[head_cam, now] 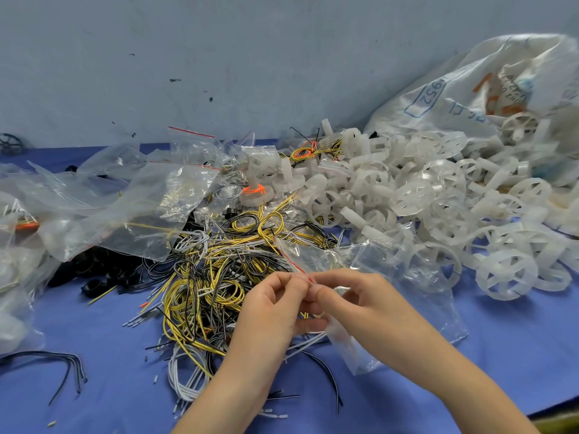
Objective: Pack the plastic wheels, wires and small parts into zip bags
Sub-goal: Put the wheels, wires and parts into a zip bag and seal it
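Barely dented, honestly. Left hand (272,308) and right hand (360,305) each have a pinch grip on the red-striped mouth of a clear plastic zip bag (438,314), near centre. A few part-filled clear bags (150,208) lie far left. The tangled yellow-and-black wire heap (219,261) and the white plastic wheel pile (407,195) on the right are mostly unpacked.

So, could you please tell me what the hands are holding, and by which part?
The left hand and right hand both pinch a clear zip bag at its red-striped top edge, with their fingertips meeting there.

One head-worn wide-angle view looks forward and down, close over the tabletop (94,339). It faces the wall (219,57) behind.
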The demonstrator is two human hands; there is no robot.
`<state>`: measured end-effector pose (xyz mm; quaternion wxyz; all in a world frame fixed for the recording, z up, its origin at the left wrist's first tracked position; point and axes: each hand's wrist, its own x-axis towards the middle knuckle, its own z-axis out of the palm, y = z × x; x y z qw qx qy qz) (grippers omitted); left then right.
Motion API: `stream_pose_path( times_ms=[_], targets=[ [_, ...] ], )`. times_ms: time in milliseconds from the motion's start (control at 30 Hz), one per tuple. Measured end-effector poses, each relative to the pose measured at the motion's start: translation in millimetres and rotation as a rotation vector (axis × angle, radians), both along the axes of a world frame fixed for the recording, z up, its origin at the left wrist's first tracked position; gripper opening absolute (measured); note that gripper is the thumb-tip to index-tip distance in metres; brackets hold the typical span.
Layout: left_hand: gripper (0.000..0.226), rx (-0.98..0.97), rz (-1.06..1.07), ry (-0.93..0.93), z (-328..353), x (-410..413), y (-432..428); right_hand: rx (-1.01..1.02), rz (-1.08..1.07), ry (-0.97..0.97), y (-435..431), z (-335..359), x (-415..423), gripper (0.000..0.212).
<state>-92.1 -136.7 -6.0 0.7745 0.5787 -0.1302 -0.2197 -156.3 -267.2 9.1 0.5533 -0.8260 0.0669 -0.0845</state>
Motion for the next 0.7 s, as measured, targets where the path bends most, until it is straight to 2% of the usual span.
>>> stream_pose_path(
  times_ms=[133,300,533,700],
  targets=[
    [0.019,-0.003,0.013,0.01,0.9,-1.0,-0.9,0.059,-0.002,0.016,-2.6,0.7,0.4,0.027],
    [0.018,0.012,0.023,-0.002,2.5,-2.6,-1.7,0.019,-0.039,0.021,-6.1,1.7,-1.0,0.024],
    [0.016,0.077,0.025,-0.056,5.9,-9.4,-1.3,-0.022,-0.113,0.04,-3.1,0.5,1.3,0.007],
    [0.015,0.08,0.033,-0.058,5.3,-10.1,-0.7,-0.004,-0.175,0.022,-1.3,0.3,1.9,0.011]
  ],
)
